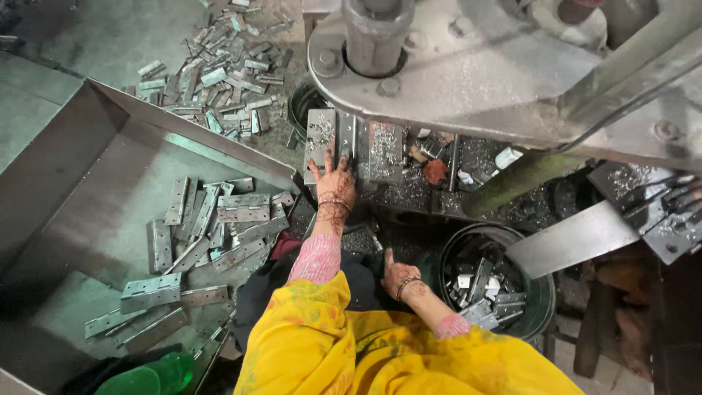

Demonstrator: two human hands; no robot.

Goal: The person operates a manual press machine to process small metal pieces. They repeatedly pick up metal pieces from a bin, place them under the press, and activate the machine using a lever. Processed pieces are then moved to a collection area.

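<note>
The left hand lies flat, palm down, fingers spread apart, on the press bed, at the near edge of a grey metal plate. The fingertips touch the near end of that plate and the narrow strip just beside it on the right. The hand grips nothing.

The plate is rectangular. Its long axis runs near to far, pointing away from the person toward the machine column. Metal shavings lie on its top face. A second plate of like shape lies to the right of the strip, with the same near-to-far axis and also covered in shavings.

The right hand is low and near, just left of the round bucket. Its fingers are curled together with the thumb raised. Whether it holds anything cannot be told. It is close to the bucket rim, and contact cannot be confirmed.

The bucket holds a loose heap of small metal pieces lying at mixed angles.

To the left, a sloped metal tray carries a scatter of flat hinges with no common direction. A further pile of hinges lies on the floor beyond the tray's far rim. A green plastic item sits at the near left.
</note>
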